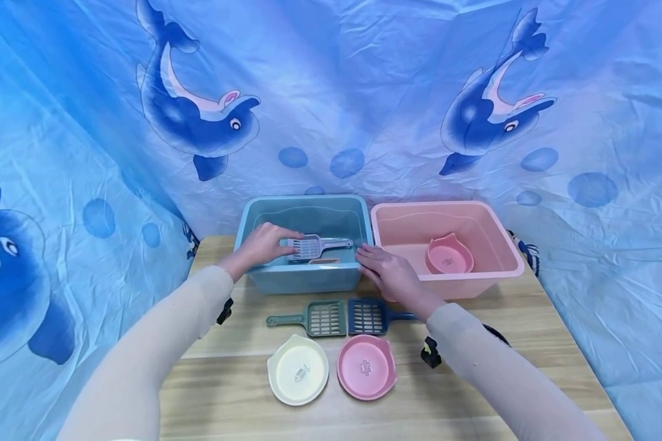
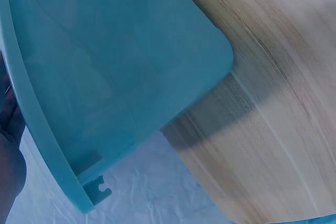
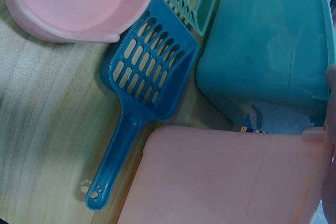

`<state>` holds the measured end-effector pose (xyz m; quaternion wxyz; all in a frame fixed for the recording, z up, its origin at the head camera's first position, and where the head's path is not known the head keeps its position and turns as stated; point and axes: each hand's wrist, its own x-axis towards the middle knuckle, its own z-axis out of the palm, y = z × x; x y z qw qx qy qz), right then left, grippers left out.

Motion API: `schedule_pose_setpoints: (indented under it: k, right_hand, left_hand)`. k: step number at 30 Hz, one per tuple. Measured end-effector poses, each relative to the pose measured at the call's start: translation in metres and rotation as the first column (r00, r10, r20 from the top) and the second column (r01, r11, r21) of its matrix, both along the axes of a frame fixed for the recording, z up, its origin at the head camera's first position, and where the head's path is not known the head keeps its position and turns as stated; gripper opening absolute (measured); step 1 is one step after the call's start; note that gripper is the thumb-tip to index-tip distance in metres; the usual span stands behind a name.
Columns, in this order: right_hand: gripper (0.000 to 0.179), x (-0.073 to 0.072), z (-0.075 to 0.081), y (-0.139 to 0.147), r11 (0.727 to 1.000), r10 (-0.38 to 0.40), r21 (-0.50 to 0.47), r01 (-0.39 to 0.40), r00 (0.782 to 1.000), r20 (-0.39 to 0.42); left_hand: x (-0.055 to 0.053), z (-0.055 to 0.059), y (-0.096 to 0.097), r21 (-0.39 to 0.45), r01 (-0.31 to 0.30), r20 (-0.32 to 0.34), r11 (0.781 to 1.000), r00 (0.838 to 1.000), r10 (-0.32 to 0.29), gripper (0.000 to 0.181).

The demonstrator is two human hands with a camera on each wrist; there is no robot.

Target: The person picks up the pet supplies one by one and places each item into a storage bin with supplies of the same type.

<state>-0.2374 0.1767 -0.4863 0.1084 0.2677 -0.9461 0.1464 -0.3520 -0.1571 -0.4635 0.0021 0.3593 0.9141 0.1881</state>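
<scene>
A lavender litter scoop (image 1: pixel 309 247) lies across the inside of the blue bin (image 1: pixel 303 280), its handle toward the right. My left hand (image 1: pixel 263 244) reaches over the bin's near left side and pinches the scoop's left edge between thumb and fingers. Part of an orange piece (image 1: pixel 324 261) shows below the scoop; its kind is hidden. My right hand (image 1: pixel 385 272) rests with extended fingers at the blue bin's right rim, beside the pink bin (image 1: pixel 463 285). In the wrist views, only slivers of the hands show at the frame edges.
In front of the bins lie a green litter scoop (image 1: pixel 325 318) and a dark blue litter scoop (image 1: pixel 367 316). Nearer are a cream bowl (image 1: pixel 298 370) and a pink bowl (image 1: pixel 366 367). Another pink bowl (image 1: pixel 449 254) sits inside the pink bin. A dolphin-printed cloth (image 1: pixel 331 92) hangs behind.
</scene>
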Motion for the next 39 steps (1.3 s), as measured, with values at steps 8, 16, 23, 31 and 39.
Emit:
schedule_pose_setpoints:
  k: [8, 16, 23, 31, 39]
  right_hand:
    - [0.042, 0.000, 0.000, -0.002, 1.000, 0.005, -0.023, -0.005, 1.000, -0.019]
    - [0.043, 0.002, -0.001, -0.001, 1.000, 0.009, 0.001, -0.009, 1.000, -0.025]
    - [0.043, 0.001, -0.002, 0.000, 0.999, 0.021, -0.038, -0.023, 0.999, -0.037]
    - [0.043, 0.003, 0.001, 0.001, 1.000, 0.021, -0.019, -0.022, 1.000, -0.022]
    - [0.046, 0.006, 0.003, -0.002, 1.000, 0.007, -0.007, -0.008, 1.000, -0.006]
  left_hand:
    - [0.015, 0.011, -0.015, 0.021, -0.014, -0.012, 1.000, 1.000, 0.014, 0.042]
    - [0.048, 0.037, -0.031, 0.050, -0.017, 0.030, 0.999, 0.999, 0.016, 0.049]
    - [0.076, 0.054, -0.044, 0.060, 0.005, 0.021, 0.998, 1.000, -0.006, 0.054]
    - [0.108, 0.045, -0.059, 0.063, 0.008, -0.007, 0.998, 1.000, -0.007, 0.056]
    - [0.132, 0.014, -0.071, 0.117, 0.023, -0.029, 0.993, 0.999, -0.019, 0.053]
